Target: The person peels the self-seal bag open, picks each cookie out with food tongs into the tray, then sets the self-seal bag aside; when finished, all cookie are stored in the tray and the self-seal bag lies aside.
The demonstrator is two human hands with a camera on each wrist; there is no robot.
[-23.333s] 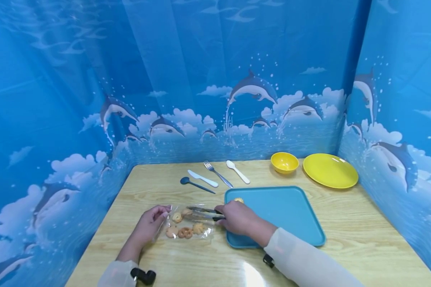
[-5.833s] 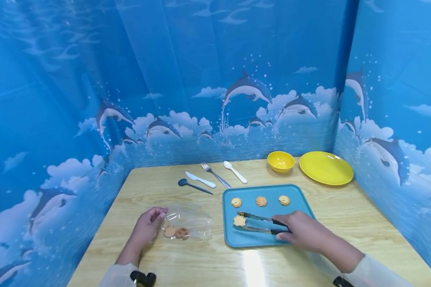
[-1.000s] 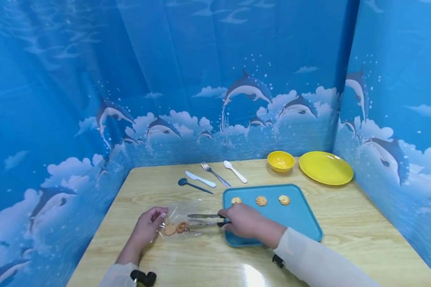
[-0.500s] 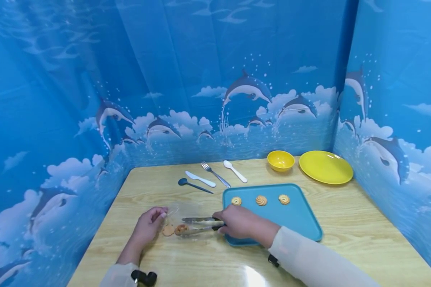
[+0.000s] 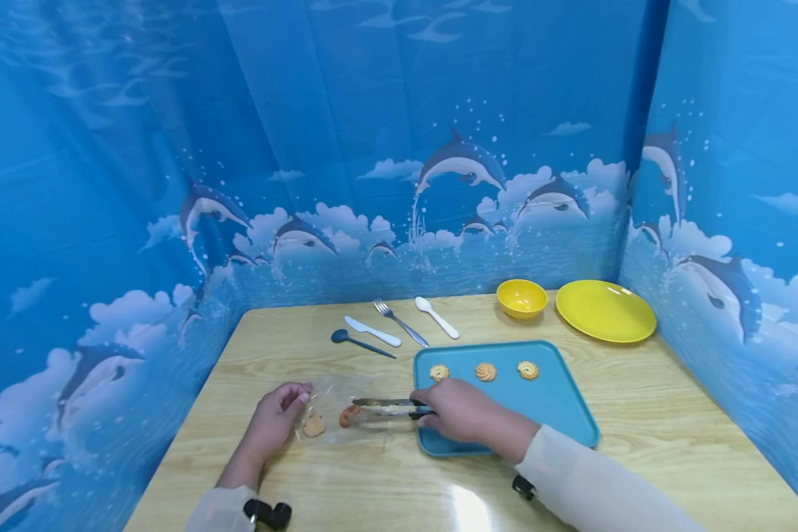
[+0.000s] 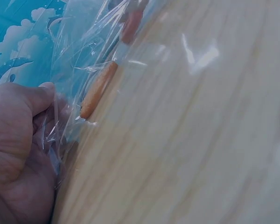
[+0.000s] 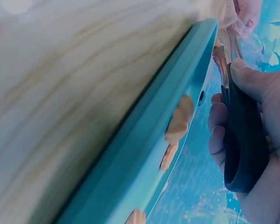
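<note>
My left hand (image 5: 275,417) pinches the left end of a clear plastic bag (image 5: 332,388) lying on the table. Inside the bag a round cookie (image 5: 314,425) lies close to this hand, with a pretzel-shaped cookie (image 5: 349,416) to its right. My right hand (image 5: 462,412) grips metal tongs (image 5: 386,403) by their black handles (image 7: 242,140); the tips reach into the bag, close together at the pretzel-shaped cookie. Under the right forearm is a teal tray (image 5: 558,403). Along its far side sit a ring-topped cookie (image 5: 439,372), a swirl cookie (image 5: 485,372) and a scalloped cookie (image 5: 527,369).
Behind the bag lie a dark spoon (image 5: 362,343), a white knife (image 5: 372,332), a fork (image 5: 402,324) and a white spoon (image 5: 437,318). A yellow bowl (image 5: 522,299) and a yellow plate (image 5: 605,312) stand at the back right. A dolphin-print curtain (image 5: 372,148) surrounds the table.
Over the longer span, cookies have passed from bag to tray; 5.8 seconds ago the tongs held one over it. In the last half second the tongs narrowed at the pretzel-shaped cookie, which shifted right.
</note>
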